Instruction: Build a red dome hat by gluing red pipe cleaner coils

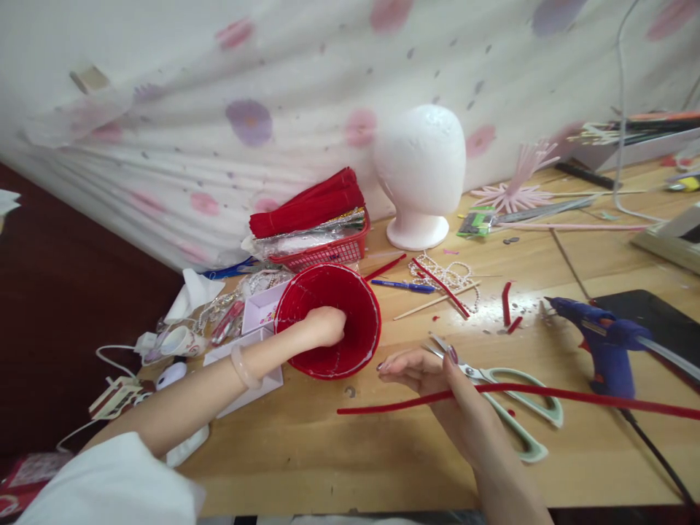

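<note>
My left hand (pixel 327 326) reaches into a red, bucket-shaped piece (pixel 372 302) whose round opening faces me. It looks curled, with its fingertips hidden, so what it grips inside does not show. To the right, my right hand (pixel 456 397) holds a long red pipe cleaner (pixel 590 397) in the crook of the thumb, the other fingers stretched toward the bucket. One end of the pipe cleaner sticks out left below the bucket, while the rest runs off the right edge. Scissors (pixel 525 397) with pale green handles lie partly open behind my right hand.
A blue glue gun (pixel 607 343) lies at the right. A white foam head (pixel 424 171) stands behind, beside a red basket (pixel 322 251) with bundled red pipe cleaners (pixel 309 204). A blue pen (pixel 402 286), bead strings (pixel 453 273) and cut red pieces (pixel 506 302) lie mid-table.
</note>
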`<state>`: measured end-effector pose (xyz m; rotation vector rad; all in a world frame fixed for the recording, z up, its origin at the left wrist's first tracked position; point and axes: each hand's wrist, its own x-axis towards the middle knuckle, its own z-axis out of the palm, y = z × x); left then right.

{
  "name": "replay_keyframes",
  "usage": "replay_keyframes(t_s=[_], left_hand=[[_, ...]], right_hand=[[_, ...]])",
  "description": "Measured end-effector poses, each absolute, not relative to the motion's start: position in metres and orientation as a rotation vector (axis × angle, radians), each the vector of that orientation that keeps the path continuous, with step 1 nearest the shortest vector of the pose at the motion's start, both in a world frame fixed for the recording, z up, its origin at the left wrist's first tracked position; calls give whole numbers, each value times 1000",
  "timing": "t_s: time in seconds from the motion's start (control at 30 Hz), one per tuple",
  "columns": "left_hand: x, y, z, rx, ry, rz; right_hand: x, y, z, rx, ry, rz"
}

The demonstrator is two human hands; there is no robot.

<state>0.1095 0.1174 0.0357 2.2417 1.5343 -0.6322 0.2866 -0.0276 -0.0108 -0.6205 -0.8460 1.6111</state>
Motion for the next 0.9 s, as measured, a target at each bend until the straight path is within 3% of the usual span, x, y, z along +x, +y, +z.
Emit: replay_keyframes(t_s=[0.3, 0.63, 0.9], left_hand=[[98, 131, 51, 2156, 1387, -336], [86, 136, 64, 2314, 1359, -427], [92, 134, 37, 2547, 1242, -651]], right_hand=[[288, -26, -11, -714, -815, 1580], [302, -16, -17, -853, -778, 1722], [299, -9, -29, -1019, -797, 1618]])
